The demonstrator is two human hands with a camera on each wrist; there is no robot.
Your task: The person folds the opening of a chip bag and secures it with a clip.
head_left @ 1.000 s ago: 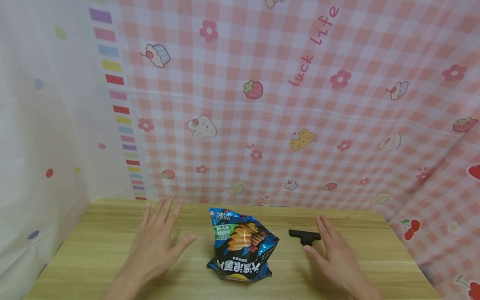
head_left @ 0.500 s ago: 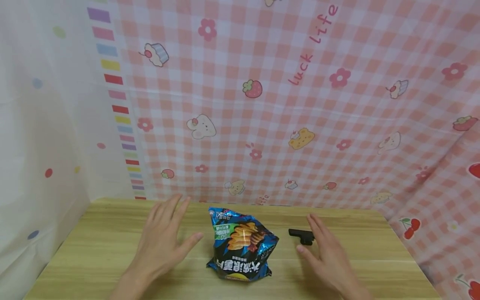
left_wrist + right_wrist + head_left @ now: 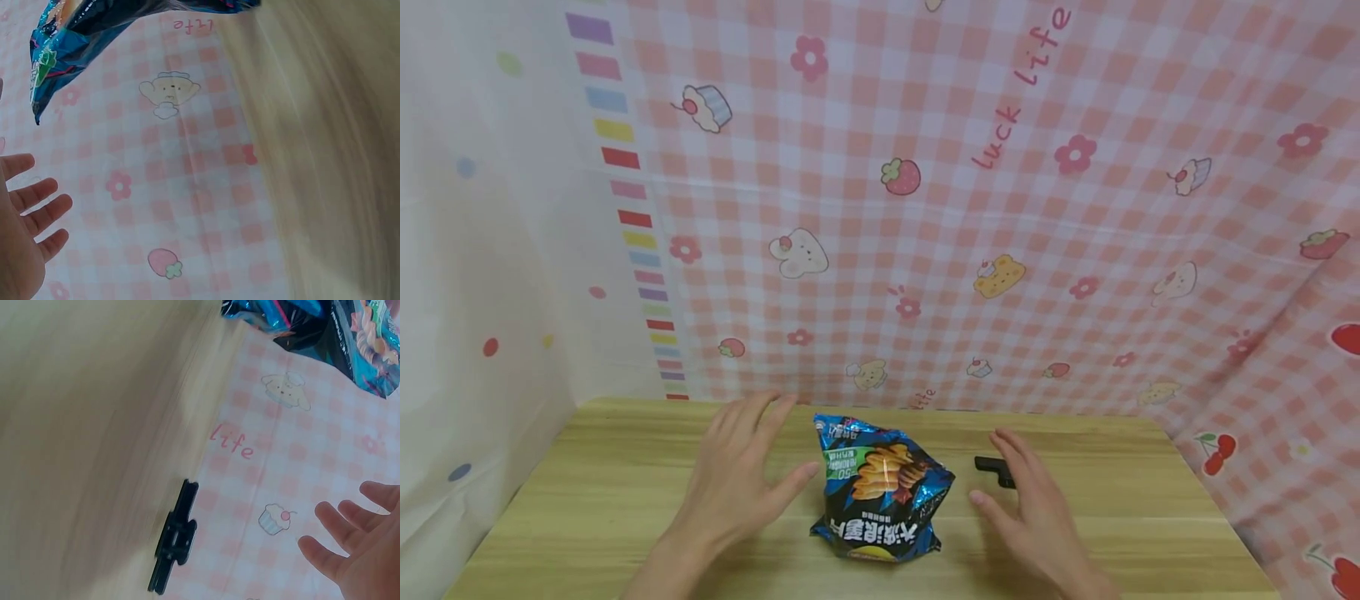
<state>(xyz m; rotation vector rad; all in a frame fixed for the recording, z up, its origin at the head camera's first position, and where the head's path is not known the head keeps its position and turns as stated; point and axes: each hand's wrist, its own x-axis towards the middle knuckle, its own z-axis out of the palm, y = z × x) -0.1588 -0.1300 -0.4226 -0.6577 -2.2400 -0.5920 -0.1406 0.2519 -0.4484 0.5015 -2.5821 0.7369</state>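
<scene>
A blue and black bag of chips [image 3: 883, 492] stands in the middle of the table in the head view, its printing upside down. To its left, my left hand [image 3: 737, 475] has its fingers spread, with the thumb close by the bag's side. My right hand [image 3: 1030, 508] is on the other side, thumb and fingers apart and holding nothing. Behind the right hand lies a black clip [image 3: 995, 469], partly covered by the fingers in the head view. The right wrist view shows that clip [image 3: 174, 540] whole, a long bar with a blocky middle.
The light wood table [image 3: 587, 500] ends at the back against a pink checked cloth [image 3: 865, 217] with cartoon prints. A white dotted cloth [image 3: 490, 250] hangs at the left, and the checked cloth continues along the right.
Both hands have moved inward toward the chip bag, the left going right and the right going left. The right hand now covers more of the clip. Bag and clip stay in place.
</scene>
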